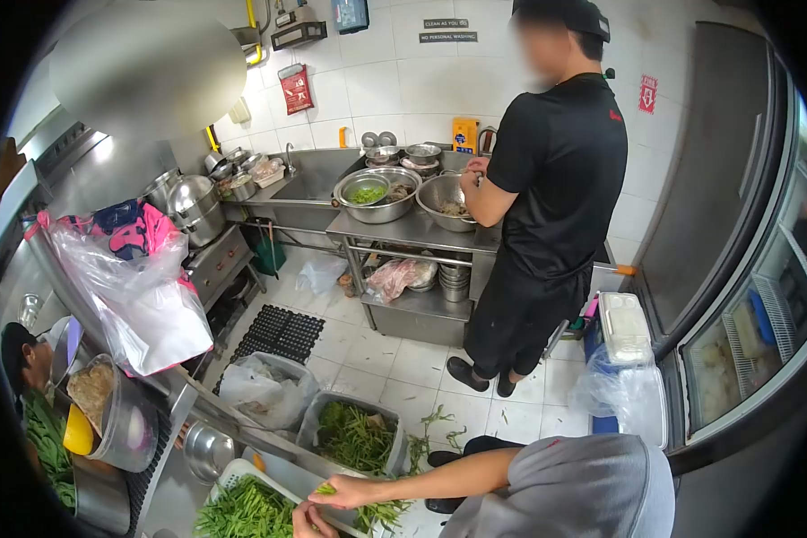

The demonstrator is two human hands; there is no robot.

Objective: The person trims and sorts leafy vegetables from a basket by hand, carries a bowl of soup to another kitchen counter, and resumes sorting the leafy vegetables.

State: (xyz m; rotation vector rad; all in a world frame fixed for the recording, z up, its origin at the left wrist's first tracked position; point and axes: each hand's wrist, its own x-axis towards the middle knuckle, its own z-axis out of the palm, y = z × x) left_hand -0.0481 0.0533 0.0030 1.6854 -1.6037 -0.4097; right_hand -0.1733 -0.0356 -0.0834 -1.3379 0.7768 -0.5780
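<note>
At the bottom, my right hand [348, 490] is closed around some green vegetable stems [325, 489]. Just below it, my left hand [311, 522] has its fingers curled, partly cut off by the frame edge; what it holds, if anything, is hidden. Both hands are over the right side of a white basket [233, 472] filled with cut green stems [247, 509]. More leafy greens [381, 515] lie beneath my right forearm. Beyond the hands, a plastic tub [401, 448] holds long leafy greens [354, 435].
A steel bowl [209, 451] sits beside the basket. A bag-lined bin [269, 390] stands behind it, near a black mat [272, 333]. A co-worker in black [556, 179] stands at a steel table [394, 235] with bowls. Leaf scraps [435, 421] litter the floor. White boxes [625, 327] stand right.
</note>
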